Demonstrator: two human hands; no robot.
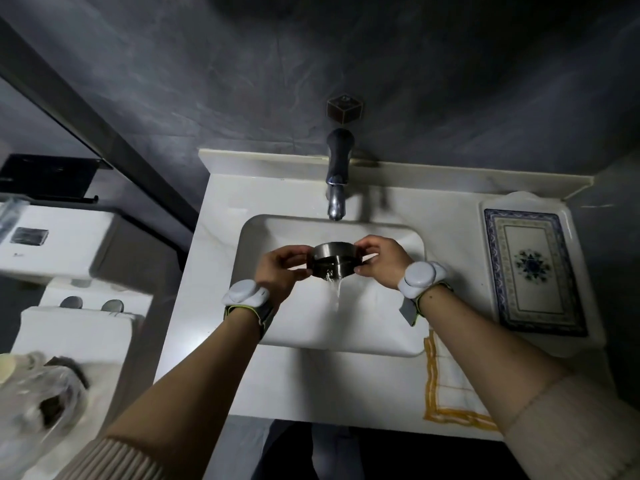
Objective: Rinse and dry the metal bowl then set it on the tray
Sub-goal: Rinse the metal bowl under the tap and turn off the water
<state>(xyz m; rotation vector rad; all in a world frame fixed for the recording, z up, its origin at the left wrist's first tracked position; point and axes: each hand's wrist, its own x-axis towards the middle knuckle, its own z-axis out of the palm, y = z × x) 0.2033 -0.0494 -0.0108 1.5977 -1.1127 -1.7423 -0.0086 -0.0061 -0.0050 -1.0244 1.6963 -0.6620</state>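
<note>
Dark grey metal bowl [337,263], white sink [398,344], blue-bordered floral patterned tray [533,268], white cloth [446,382] with yellow edging

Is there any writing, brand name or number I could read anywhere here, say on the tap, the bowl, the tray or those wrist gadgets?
None can be read.
metal bowl: no markings show.
tray: a blue ornamental pattern only, no words.
faucet: no brand visible.
wristbands: plain.
toilet tank: a tiny mark, too small to read.

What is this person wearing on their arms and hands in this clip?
Both hands are bare, left hand and right hand. Each wrist carries a rounded pale grey pod on a grey strap edged yellow-green. Ribbed beige knit sleeves are pushed up the forearms.
</note>
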